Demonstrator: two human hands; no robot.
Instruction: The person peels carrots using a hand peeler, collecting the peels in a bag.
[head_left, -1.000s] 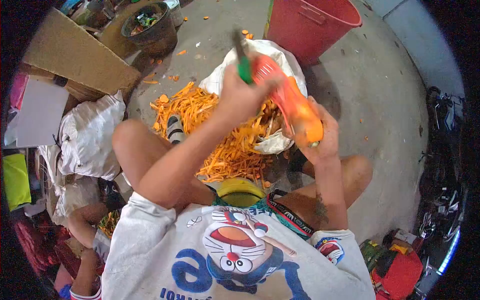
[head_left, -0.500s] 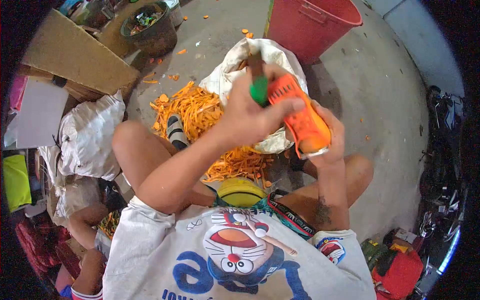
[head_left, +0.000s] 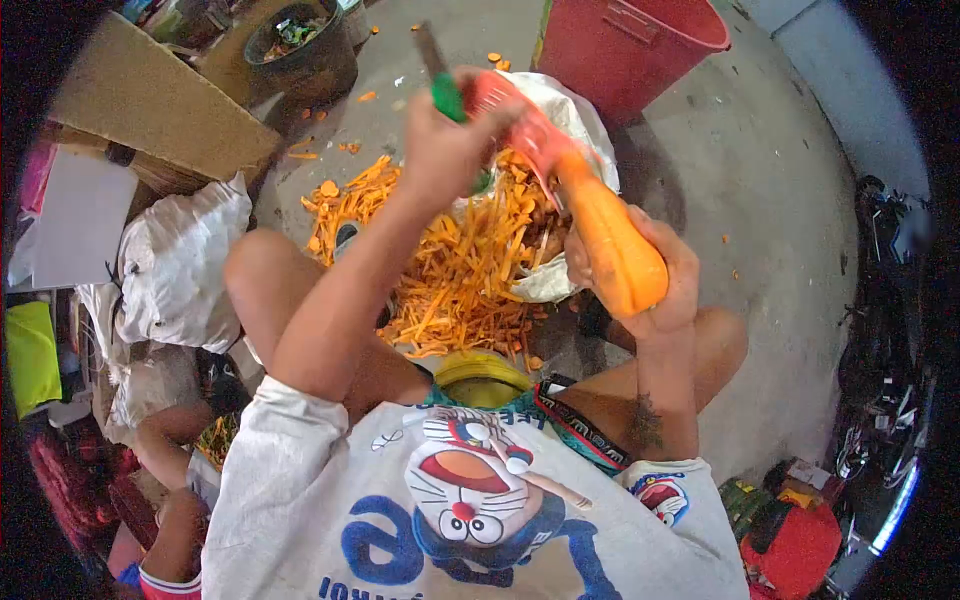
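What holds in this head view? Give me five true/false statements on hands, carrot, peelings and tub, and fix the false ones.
1. The right hand holds the carrot. True.
2. The left hand is empty. False: it holds a red slotted tool.
3. Orange peelings lie heaped on the floor in front of the person. True.
4. The large tub at the top of the view is blue. False: it is red.
5. The red slotted tool is at the carrot's thick end, nearest the person. False: it is at the narrow, far end; blur hides whether it touches.
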